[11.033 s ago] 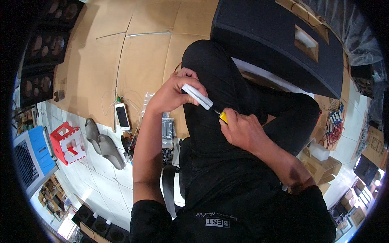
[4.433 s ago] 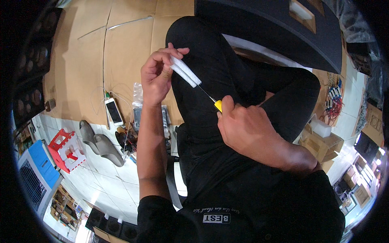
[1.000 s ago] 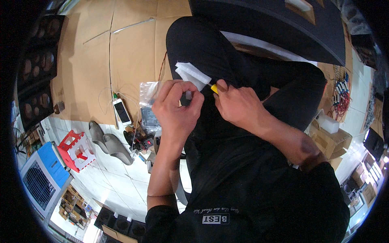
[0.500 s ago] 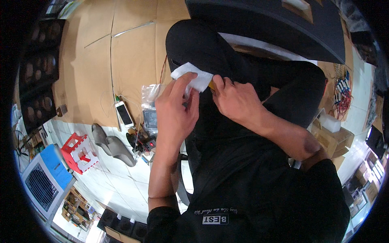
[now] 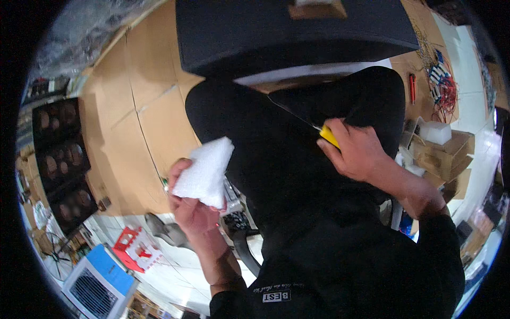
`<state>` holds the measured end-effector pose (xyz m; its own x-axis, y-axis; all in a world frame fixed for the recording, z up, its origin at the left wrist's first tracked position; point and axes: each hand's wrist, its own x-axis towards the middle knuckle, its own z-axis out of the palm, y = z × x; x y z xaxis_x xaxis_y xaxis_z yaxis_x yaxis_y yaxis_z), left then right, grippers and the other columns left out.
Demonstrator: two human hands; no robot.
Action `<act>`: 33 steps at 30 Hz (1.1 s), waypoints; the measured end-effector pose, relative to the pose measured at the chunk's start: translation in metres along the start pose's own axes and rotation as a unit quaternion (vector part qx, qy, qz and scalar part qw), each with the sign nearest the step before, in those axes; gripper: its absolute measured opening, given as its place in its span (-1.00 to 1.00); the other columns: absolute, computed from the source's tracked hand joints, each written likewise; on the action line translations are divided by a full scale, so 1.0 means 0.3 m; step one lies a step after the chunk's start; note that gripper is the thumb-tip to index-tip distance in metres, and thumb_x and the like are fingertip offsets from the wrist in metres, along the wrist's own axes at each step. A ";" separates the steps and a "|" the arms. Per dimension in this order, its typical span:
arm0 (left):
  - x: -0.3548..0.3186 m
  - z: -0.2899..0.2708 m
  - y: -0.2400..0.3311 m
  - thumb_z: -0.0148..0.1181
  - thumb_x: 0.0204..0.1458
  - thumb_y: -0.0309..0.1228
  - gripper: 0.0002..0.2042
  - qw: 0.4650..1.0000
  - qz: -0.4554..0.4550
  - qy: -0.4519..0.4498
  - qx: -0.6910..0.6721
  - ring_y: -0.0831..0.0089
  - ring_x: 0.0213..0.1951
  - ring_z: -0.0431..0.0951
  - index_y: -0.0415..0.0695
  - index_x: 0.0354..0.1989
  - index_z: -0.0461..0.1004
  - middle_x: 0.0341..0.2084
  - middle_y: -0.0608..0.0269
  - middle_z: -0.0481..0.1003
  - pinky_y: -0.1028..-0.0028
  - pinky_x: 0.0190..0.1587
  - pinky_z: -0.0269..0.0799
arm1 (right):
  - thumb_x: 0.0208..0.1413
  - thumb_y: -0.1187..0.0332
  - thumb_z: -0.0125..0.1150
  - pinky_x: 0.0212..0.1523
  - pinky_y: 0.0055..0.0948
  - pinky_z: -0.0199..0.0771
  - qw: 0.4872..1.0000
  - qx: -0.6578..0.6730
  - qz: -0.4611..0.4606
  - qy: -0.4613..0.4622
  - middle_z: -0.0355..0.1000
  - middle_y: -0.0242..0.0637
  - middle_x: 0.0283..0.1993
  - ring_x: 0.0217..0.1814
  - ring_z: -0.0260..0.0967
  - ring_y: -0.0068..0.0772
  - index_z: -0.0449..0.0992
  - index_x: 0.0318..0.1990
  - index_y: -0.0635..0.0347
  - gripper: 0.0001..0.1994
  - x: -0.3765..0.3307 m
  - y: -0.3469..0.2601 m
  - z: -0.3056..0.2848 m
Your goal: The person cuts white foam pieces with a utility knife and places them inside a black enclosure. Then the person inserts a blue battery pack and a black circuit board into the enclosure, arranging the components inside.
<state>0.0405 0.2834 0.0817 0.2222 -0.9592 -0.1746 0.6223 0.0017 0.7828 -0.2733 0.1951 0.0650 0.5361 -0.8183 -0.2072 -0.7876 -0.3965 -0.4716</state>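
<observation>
While the person sits with black-trousered legs drawn up, the scene reads so:

Left hand [image 5: 194, 212]: curled closed around a white foam piece [image 5: 204, 173], fingers wrapped along its lower edge, thumb side toward the cardboard.
White foam piece: held up off the lap, out to the left of the knee, above the clutter on the floor; its upper corner points toward the thigh.
Right hand [image 5: 357, 154]: closed in a fist on the yellow handle [image 5: 329, 136] of a cutting tool, whose thin dark blade [image 5: 292, 110] runs up and left across the black trouser leg.
Gap between the hands: well apart, one on each side of the lap.
Cardboard sheets [image 5: 141, 114]: spread flat on the floor at left.
Red stool [image 5: 135, 250]: on the pale floor below the left hand.
Blue-and-white fan heater [image 5: 98, 287]: near the lower left rim.
Black speaker cabinet [image 5: 292, 29]: ahead of the knees.
</observation>
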 end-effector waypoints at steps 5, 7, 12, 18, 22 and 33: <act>0.085 0.021 -0.173 -0.02 0.33 -0.30 -0.50 0.970 -0.128 -0.099 -0.181 0.50 -0.55 0.40 -0.18 0.37 0.08 -0.38 0.15 0.33 0.49 -0.59 0.39 | 0.26 0.18 0.21 -0.40 -0.07 0.50 0.964 0.210 0.150 0.067 0.47 0.00 -0.46 -0.39 0.55 0.11 0.33 -0.01 0.25 -0.65 -0.150 0.098 -0.050; 0.103 0.047 -0.246 0.03 0.33 -0.24 -0.52 0.970 -0.164 -0.068 -0.165 0.35 -0.44 0.53 -0.20 0.33 0.19 -0.23 -0.02 0.42 0.33 -0.45 0.55 | 0.26 0.19 0.23 -0.40 -0.06 0.46 0.953 0.202 0.176 0.143 0.45 0.02 -0.46 -0.38 0.52 0.17 0.34 -0.03 0.25 -0.66 -0.204 0.157 -0.063; 0.262 0.118 -0.406 0.16 0.28 -0.27 -0.65 0.970 -0.239 0.047 0.006 0.01 0.01 0.61 -0.26 0.10 0.44 -0.01 -0.06 0.55 -0.03 0.14 0.54 | 0.27 0.19 0.20 -0.42 -0.09 0.35 0.893 0.184 0.279 0.300 0.38 0.08 -0.46 -0.40 0.44 0.23 0.34 -0.10 0.27 -0.69 -0.344 0.361 -0.046; 0.352 0.283 -0.418 0.24 0.22 -0.47 -0.78 0.843 0.119 0.008 0.525 0.57 -0.26 0.54 -0.41 -0.08 0.55 -0.29 0.27 0.57 0.49 -0.15 0.46 | 0.29 0.24 0.18 -0.48 -0.17 0.24 0.784 0.327 0.395 0.351 0.28 -0.03 -0.55 -0.54 0.30 0.05 0.35 -0.17 0.28 -0.74 -0.435 0.508 -0.017; 0.522 0.556 -0.403 0.23 0.21 -0.52 -0.78 0.863 0.283 0.050 0.416 0.51 -0.35 0.58 -0.30 0.00 0.50 -0.37 0.10 0.55 0.52 -0.32 0.50 | 0.29 0.27 0.17 -0.50 -0.19 0.20 0.817 0.274 0.338 0.379 0.26 -0.06 -0.58 -0.57 0.28 -0.01 0.36 -0.17 0.28 -0.76 -0.407 0.564 0.094; 0.779 0.583 -0.463 0.49 -0.04 -0.43 -0.66 0.622 0.326 0.004 0.711 0.47 -0.56 0.50 -0.24 -0.09 0.61 -0.56 0.19 0.55 0.47 -0.47 0.43 | 0.28 0.31 0.17 -0.53 -0.35 0.24 0.780 0.348 0.319 0.410 0.29 -0.20 -0.59 -0.62 0.30 -0.36 0.39 -0.16 0.29 -0.79 -0.374 0.607 0.088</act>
<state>-0.1254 0.0095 0.0367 0.0867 -0.8839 0.4596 -0.8958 0.1327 0.4242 -0.4689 0.2257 -0.0204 -0.4973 -0.8609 -0.1072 -0.3058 0.2896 -0.9070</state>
